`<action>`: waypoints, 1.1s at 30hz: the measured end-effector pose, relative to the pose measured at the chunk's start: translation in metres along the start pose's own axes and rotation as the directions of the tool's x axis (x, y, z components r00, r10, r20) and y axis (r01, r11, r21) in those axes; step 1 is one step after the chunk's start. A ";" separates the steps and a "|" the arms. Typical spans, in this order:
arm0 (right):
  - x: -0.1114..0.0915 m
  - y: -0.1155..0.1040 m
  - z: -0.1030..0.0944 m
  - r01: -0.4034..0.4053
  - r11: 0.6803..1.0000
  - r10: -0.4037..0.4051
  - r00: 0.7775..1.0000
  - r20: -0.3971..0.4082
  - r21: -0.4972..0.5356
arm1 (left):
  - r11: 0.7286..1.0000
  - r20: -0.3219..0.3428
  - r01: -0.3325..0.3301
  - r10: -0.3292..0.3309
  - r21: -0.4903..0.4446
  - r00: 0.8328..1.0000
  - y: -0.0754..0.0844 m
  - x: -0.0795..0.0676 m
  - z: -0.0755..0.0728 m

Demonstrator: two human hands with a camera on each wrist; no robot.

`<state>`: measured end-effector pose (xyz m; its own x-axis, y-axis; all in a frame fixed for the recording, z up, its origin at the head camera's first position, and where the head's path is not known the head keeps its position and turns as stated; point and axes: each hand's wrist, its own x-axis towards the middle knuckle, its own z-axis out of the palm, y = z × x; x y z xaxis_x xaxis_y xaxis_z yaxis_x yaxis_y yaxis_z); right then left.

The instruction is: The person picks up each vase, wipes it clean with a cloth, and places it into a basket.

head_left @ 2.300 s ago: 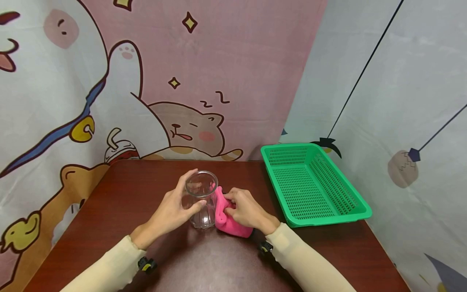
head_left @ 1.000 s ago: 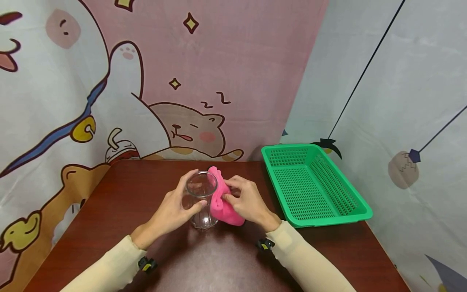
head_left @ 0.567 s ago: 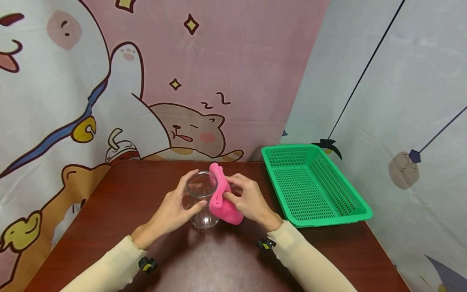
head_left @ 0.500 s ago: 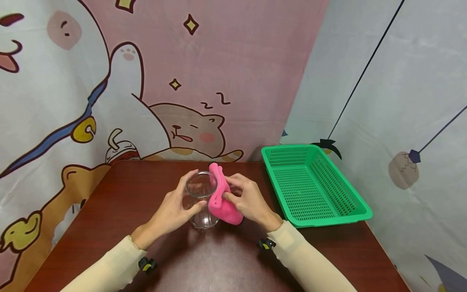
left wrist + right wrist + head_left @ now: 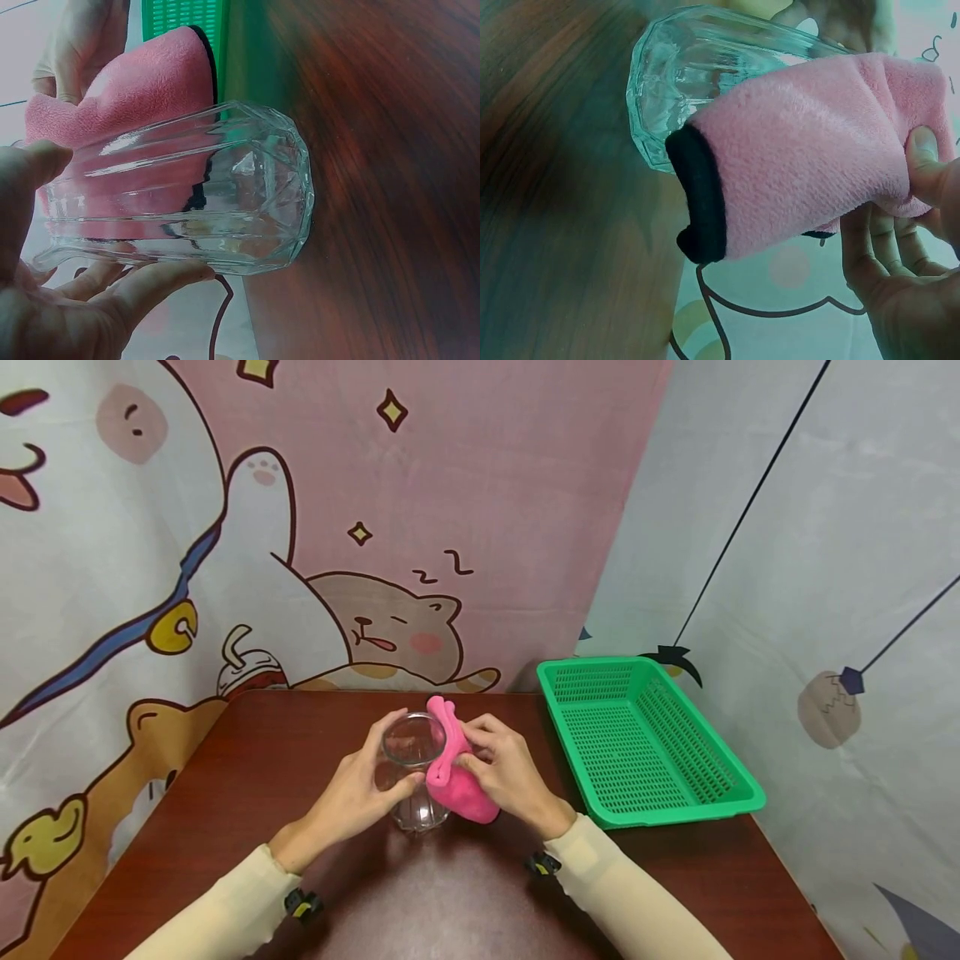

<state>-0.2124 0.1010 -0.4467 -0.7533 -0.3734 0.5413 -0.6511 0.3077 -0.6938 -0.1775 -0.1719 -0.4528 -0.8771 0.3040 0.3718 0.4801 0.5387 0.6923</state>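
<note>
My left hand (image 5: pixel 358 792) grips a clear, faceted glass vase (image 5: pixel 418 806) round its upper part, thumb on the near side and fingers on the far side. The vase stands upright with its round mouth up; whether its base touches the table I cannot tell. My right hand (image 5: pixel 510 770) pinches a folded pink cloth (image 5: pixel 463 793) between thumb and fingers. The cloth lies against the right side of the vase, from the rim down. A black edging shows on the cloth (image 5: pixel 802 150) in the right wrist view. Through the glass (image 5: pixel 255 180) the pink shows in the left wrist view.
A green plastic basket (image 5: pixel 585 777) with slotted sides stands at the right of the dark brown table (image 5: pixel 285 752). Behind the table hangs a cloth backdrop (image 5: pixel 480 485) printed with cartoon animals.
Since the first frame the pink cloth and my right hand have moved up and slightly left along the vase. In the last half second they shift only a little. The left hand stays in place.
</note>
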 end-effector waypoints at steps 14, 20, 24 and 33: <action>0.001 0.005 0.002 0.027 0.986 -0.009 0.994 0.104 -0.164 | 1.000 0.016 0.013 -0.013 -0.010 1.000 0.002 -0.001 0.001; -0.001 0.006 0.003 0.057 0.964 -0.013 0.986 0.167 -0.259 | 1.000 0.010 0.007 -0.007 -0.001 1.000 0.002 -0.002 0.001; -0.003 0.008 0.005 0.039 0.956 0.021 0.979 0.201 -0.290 | 1.000 0.004 0.002 -0.002 0.001 1.000 0.002 -0.002 0.001; -0.009 0.014 0.005 0.064 0.934 0.042 0.957 0.287 -0.352 | 1.000 -0.004 0.000 0.000 0.000 1.000 0.003 -0.001 -0.001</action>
<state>-0.2141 0.1041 -0.4635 -0.7220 -0.5955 0.3523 -0.6889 0.5713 -0.4461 -0.1751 -0.1708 -0.4504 -0.8774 0.3009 0.3737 0.4797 0.5389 0.6924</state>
